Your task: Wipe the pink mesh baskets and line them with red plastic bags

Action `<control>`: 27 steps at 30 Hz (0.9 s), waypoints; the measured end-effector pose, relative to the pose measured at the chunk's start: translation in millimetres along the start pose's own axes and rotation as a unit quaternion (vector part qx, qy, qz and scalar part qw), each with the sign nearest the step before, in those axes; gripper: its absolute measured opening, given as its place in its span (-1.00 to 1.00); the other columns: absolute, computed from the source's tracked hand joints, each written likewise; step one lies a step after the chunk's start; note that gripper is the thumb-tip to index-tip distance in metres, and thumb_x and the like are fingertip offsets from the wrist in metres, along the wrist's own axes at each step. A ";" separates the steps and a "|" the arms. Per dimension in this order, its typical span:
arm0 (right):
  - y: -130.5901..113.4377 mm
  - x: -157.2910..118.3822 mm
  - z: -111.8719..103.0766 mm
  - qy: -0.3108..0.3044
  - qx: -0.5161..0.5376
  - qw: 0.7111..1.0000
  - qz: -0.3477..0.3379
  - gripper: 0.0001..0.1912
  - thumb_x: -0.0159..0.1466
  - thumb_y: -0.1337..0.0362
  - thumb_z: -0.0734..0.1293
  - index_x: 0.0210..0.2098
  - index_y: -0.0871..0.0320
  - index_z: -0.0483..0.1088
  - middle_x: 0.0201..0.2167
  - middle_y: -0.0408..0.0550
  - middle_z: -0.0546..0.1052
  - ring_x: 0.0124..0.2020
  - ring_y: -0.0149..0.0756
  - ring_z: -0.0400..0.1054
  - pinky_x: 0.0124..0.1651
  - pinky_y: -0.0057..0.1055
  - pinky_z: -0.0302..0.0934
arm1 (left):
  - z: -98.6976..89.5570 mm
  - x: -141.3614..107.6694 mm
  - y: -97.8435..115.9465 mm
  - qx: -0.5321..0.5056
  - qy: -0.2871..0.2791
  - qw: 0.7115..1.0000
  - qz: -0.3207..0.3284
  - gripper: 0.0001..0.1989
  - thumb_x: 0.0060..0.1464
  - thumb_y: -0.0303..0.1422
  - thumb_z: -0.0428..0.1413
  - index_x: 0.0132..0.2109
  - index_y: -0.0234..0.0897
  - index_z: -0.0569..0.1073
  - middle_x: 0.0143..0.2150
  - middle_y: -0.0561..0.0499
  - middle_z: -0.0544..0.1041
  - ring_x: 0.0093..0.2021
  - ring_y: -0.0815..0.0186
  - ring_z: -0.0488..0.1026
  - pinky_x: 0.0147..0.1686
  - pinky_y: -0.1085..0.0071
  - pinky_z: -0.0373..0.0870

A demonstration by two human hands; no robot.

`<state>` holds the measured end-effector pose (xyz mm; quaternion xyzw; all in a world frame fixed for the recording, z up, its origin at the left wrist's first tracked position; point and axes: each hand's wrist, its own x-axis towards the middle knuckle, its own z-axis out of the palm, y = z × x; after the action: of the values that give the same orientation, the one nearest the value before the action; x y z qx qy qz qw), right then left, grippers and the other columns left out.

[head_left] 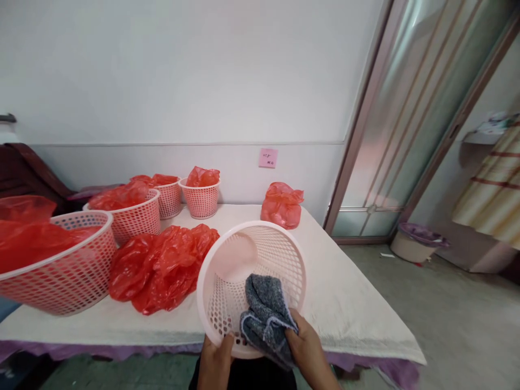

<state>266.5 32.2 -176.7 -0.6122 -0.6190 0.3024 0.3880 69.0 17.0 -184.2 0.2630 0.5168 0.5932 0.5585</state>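
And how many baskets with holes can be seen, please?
5: the pale basket gripped by the left hand, the big basket at far left, the middle basket behind it, then a rear-left basket and a rear-right basket. Others could be hidden.

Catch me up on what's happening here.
A person's left hand grips the near rim of a pale pink basket, tilted so its inside shows. The right hand holds a bunched grey cloth against the inside. Left of it, red plastic bags lie heaped on a white cover; four other baskets hold red plastic.
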 end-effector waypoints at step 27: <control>-49.0 46.8 62.8 -0.149 -0.317 0.931 -0.103 -0.62 0.15 0.46 0.20 -0.07 0.12 0.42 -0.01 0.20 0.41 -0.03 0.05 0.31 -0.05 -0.10 0.25 | -18.7 -18.2 -6.5 0.119 -0.009 0.992 0.038 -0.55 -0.15 -0.28 0.12 -0.05 -0.30 0.46 -0.10 -0.19 0.61 0.03 -0.06 0.49 0.06 0.09 0.39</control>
<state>189.8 81.7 -162.4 -0.5843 -0.7930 0.1363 0.1056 59.3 -7.0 -191.4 0.3522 0.5688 0.5457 0.5046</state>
